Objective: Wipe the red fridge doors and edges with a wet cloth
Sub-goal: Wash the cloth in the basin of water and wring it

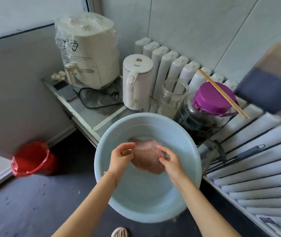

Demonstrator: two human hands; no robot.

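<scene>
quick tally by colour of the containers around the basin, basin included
White: 2, the wrapped cooker and the kettle
Clear glass: 2, the open jar and the purple-lidded jar
Red: 1, the bin
Light blue: 1, the basin
Total: 6

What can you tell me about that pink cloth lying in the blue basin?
The pink cloth looks like a soft, fuzzy rag, bunched into a rounded lump rather than spread flat. It lies in the bottom of the pale blue basin, apparently in shallow water, so it looks soaked. The left hand touches its left edge with curled fingers, and the right hand holds its right side. It is still in the basin, not yet lifted out or wrung.
</scene>
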